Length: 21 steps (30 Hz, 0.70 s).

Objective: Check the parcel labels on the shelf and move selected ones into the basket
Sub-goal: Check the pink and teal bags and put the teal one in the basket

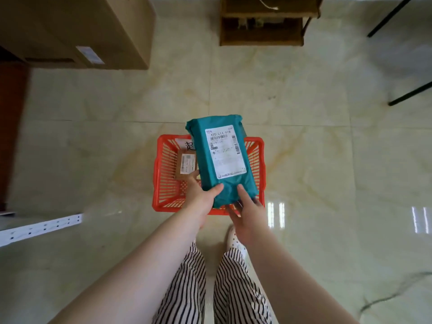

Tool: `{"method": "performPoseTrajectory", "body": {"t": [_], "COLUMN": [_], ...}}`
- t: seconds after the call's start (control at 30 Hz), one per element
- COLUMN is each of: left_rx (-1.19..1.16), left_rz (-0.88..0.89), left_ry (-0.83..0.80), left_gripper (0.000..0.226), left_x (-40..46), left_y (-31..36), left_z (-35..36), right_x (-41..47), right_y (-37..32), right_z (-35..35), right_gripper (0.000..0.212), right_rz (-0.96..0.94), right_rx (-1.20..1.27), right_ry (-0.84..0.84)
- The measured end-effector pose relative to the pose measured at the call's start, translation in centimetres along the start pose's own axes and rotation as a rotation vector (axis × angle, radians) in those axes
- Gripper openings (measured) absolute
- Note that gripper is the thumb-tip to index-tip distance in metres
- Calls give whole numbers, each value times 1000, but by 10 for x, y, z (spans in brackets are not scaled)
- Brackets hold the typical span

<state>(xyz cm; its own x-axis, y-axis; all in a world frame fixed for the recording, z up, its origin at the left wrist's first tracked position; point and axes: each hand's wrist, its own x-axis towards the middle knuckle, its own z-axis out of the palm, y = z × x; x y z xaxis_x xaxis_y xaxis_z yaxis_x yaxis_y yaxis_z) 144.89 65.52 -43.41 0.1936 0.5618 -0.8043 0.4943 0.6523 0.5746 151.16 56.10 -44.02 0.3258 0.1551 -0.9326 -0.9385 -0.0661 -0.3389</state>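
Basket (163,174) with brown parcel (185,166) inside; both hands (201,197) gripping teal parcel (222,160) above.

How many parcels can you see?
2: a teal parcel held by both hands above the red basket, and a brown parcel inside it. Others may be hidden underneath.

Below you, the glossy tiled floor (304,160) carries the red basket (161,183); a cardboard box (70,26) sits at eleven o'clock.

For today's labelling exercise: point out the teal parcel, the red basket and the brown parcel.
teal parcel (211,146): head view, teal wrap beside its label.
red basket (163,174): head view, left wall.
brown parcel (184,166): head view, its label.
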Motion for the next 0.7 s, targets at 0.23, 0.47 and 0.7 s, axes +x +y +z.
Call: {"method": "performPoseTrajectory", "body": {"t": [0.23,0.47,0.7], "left_rx": [177,304,356], "left_rz": [-38,-42,-37], "left_ry": [-39,-105,13], "left_gripper": [66,66,56], "left_x": [79,183,254], "left_y": [-50,-115,-180], "left_z": [26,59,80], "right_x": [101,219,312], "right_y": [8,55,86], "right_z": [-34,-47,-55], "right_gripper": [38,39,38], "right_rz": [34,52,84], "right_rx": [-149,-140,-251], "right_ry": [61,242,333]}}
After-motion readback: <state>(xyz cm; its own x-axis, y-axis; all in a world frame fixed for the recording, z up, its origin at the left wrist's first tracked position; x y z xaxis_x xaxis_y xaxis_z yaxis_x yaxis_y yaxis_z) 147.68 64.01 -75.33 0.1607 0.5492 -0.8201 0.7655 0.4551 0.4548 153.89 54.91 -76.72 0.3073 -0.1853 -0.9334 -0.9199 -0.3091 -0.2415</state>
